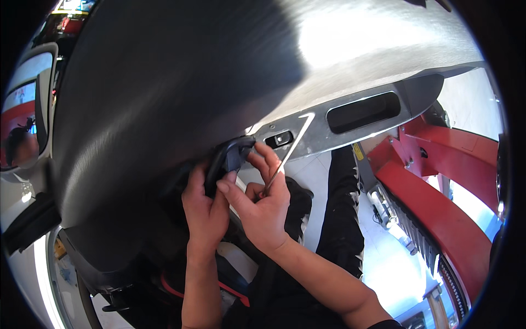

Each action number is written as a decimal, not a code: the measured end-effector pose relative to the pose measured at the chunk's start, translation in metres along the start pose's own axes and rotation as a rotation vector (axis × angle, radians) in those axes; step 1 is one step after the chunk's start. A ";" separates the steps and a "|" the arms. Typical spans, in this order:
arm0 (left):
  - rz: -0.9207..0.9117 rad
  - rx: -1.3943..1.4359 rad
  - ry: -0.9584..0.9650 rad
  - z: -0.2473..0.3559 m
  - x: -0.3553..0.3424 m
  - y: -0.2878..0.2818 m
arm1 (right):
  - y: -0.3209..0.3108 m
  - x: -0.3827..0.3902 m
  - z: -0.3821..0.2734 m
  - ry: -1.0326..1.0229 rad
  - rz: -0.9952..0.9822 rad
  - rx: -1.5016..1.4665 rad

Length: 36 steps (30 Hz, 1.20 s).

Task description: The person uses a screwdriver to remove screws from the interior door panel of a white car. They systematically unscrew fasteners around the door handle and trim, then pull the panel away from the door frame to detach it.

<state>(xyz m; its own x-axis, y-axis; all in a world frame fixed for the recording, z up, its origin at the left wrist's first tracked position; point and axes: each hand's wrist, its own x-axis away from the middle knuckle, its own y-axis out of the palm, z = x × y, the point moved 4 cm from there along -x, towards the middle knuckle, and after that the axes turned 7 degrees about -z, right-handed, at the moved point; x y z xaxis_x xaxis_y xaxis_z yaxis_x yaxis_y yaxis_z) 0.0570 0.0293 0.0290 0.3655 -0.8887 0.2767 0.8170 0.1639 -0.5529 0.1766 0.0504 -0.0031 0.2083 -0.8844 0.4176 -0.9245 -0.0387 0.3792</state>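
Both hands are working at the lower edge of a dark car door panel (164, 109). The left hand (205, 205) is gripping a black trim piece (230, 156) there, while the right hand (263, 203) is pinching a thin metal rod (290, 148) beside the window switch (279, 138).

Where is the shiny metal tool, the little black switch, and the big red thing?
Metal tool (290, 151), head view: mid-shaft.
Black switch (279, 139), head view: its centre.
Red lift arm (438, 219), head view: upper surface.
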 end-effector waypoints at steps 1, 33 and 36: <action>0.025 -0.028 0.022 -0.005 0.000 -0.007 | 0.007 -0.001 0.001 0.007 0.011 -0.024; 0.458 0.222 0.339 -0.058 0.012 -0.019 | 0.037 -0.011 -0.001 0.129 0.046 -0.151; 0.290 0.089 0.354 -0.043 0.018 -0.041 | 0.035 -0.009 -0.006 0.156 0.001 -0.139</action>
<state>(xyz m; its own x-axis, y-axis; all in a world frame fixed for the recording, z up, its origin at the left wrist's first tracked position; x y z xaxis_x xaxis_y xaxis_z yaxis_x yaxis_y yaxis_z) 0.0114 -0.0120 0.0229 0.4224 -0.8896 -0.1735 0.7444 0.4497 -0.4935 0.1442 0.0599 0.0118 0.2641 -0.8011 0.5371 -0.8743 0.0363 0.4841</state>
